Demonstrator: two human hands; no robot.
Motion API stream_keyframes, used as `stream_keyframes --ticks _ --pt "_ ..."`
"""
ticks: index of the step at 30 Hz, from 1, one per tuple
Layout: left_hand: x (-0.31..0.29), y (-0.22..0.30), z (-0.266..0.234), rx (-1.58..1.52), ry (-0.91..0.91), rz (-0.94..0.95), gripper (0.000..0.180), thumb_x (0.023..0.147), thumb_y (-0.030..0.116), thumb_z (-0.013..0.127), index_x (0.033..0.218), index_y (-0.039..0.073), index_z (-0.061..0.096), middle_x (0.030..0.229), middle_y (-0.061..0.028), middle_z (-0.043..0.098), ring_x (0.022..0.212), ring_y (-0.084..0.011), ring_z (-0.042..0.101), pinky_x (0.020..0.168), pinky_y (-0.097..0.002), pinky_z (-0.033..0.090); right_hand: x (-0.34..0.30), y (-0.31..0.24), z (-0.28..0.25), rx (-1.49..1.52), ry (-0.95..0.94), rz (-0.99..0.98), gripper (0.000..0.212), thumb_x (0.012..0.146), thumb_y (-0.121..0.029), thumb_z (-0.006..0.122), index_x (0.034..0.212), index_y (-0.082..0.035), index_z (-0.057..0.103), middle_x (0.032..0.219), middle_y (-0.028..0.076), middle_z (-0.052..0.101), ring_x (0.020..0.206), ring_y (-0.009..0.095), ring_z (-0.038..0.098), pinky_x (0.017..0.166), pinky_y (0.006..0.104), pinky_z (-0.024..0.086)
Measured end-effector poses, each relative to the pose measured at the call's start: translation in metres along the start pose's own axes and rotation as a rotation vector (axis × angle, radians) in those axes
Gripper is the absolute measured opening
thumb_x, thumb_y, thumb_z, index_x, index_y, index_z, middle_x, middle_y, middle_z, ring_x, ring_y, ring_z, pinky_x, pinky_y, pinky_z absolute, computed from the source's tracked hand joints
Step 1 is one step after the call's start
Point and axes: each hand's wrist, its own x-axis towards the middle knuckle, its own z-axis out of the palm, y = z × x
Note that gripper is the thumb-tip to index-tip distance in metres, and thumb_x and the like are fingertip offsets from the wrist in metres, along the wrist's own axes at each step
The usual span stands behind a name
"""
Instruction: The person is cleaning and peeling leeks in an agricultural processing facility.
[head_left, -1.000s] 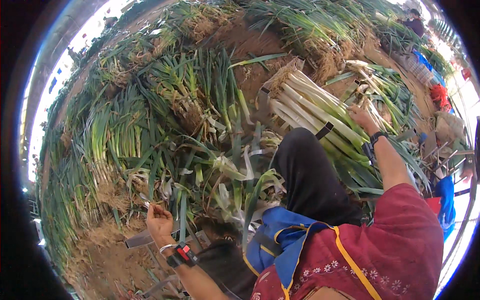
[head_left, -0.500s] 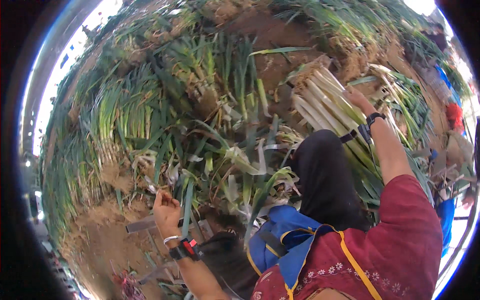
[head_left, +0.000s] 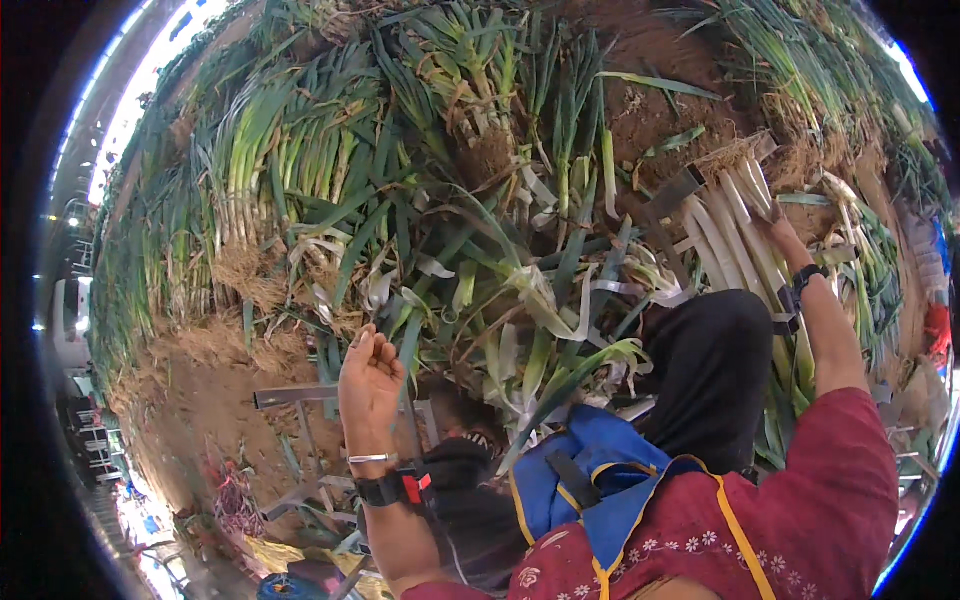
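Observation:
A bundle of thick leeks point(head_left: 722, 243) lies at the right, white stalks and roots away from me, green leaves toward my knee. My right hand point(head_left: 778, 232) grips its right side near the white ends; the stalks partly hide the fingers. At the left, my left hand point(head_left: 372, 392) is raised with the palm showing and fingers curled in. Anything between those fingertips is too small to make out. Just beyond it lie loose peelings and torn leek leaves point(head_left: 375, 285).
A metal frame point(head_left: 677, 192) stands around the leek bundle. Another metal bar point(head_left: 295, 396) is beside my left hand. Rows of unpeeled leeks point(head_left: 270, 170) cover the soil at left and far. Red string point(head_left: 238, 500) lies low left. My dark-trousered knee point(head_left: 715, 350) rises between the hands.
The view has swung left, so the leeks appear farther right. My left hand has moved right and upright, away from the peelings. My right hand stays on the bundle.

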Motion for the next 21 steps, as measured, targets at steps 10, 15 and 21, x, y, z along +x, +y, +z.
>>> stream_keyframes --ticks 10,15,21 --pt "-0.020 0.016 0.003 0.000 0.124 0.067 0.016 0.091 0.015 0.055 0.106 0.009 0.057 0.086 0.0010 0.058 0.074 -0.0113 0.054 0.065 -0.0269 0.045 0.015 -0.360 -0.202 0.054 0.064 -0.268 0.042 0.079 -0.041 0.058 0.083 0.000 0.063 0.079 0.018 0.065 0.074 0.029 0.065 0.065 0.0390 0.051" --pt "-0.026 0.020 0.005 -0.028 0.032 0.073 0.016 0.093 0.019 0.054 0.107 0.012 0.057 0.088 0.0022 0.058 0.076 -0.0110 0.056 0.065 -0.0303 0.049 0.094 -0.449 -0.147 0.383 -0.319 -0.438 0.034 0.082 -0.033 0.058 0.094 -0.001 0.064 0.076 0.007 0.066 0.060 0.015 0.061 0.058 0.0306 0.050" --pt "-0.035 0.020 0.019 -0.067 0.031 0.064 0.018 0.091 0.013 0.055 0.107 0.006 0.054 0.087 -0.0021 0.057 0.076 -0.0120 0.055 0.068 -0.0275 0.048 0.156 -0.474 0.031 0.699 -0.239 0.074 0.025 0.081 -0.027 0.060 0.091 -0.005 0.065 0.077 0.008 0.065 0.067 0.017 0.062 0.054 0.0324 0.048"
